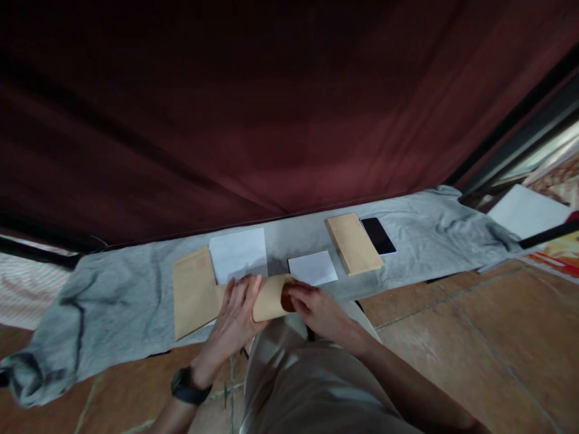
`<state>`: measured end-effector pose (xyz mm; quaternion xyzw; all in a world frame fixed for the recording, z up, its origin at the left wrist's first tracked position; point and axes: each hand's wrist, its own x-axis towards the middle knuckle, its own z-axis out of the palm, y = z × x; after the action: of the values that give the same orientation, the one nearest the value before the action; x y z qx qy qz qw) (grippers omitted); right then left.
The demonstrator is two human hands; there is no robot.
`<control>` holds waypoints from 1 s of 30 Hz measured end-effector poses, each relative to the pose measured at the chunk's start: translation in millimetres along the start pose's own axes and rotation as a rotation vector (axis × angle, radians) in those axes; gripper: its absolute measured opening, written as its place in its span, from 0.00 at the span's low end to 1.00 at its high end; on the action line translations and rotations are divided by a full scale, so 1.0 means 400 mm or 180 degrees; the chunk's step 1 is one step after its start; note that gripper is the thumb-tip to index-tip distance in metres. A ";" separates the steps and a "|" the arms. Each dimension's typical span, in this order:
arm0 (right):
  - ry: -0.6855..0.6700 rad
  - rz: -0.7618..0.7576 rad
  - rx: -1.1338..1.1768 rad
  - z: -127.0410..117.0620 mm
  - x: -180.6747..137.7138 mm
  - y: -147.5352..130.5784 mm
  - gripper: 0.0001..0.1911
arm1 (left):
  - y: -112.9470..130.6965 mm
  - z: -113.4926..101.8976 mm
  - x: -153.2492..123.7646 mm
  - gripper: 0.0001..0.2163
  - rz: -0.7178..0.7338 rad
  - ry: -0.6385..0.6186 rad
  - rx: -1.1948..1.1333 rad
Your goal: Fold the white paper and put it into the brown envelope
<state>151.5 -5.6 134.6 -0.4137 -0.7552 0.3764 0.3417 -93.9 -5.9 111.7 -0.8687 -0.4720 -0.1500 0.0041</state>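
Left hand (237, 308) is laid flat, fingers spread, on a curled brown envelope (272, 299) at the near edge of the grey cloth (113, 289), and the envelope's open end is gripped by the closed right hand (316, 310).

Grey cloth (136, 289) below a dark red curtain (271, 108): papers, envelopes, phone.
Cloth runs left to right, rumpled at both ends. On it: a white sheet (238, 253) left of centre; a smaller white paper (313, 267) near it to the right; further right a stack of brown envelopes (354, 243), angled, with a black phone (379, 235) (screen dark) just beside its right edge. Brown tiled floor (474, 325) below. White panel (527, 211) at far right, off the cloth.
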 end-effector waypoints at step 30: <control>0.0837 0.2142 -0.2213 -0.006 0.005 0.328 0.36 | -0.181 0.054 0.041 0.49 -0.0355 -0.0946 0.0094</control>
<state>200.9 45.8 24.7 -0.7677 -0.6113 0.1365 0.1356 -139.4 51.1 85.6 -0.8536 -0.5171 -0.0128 -0.0614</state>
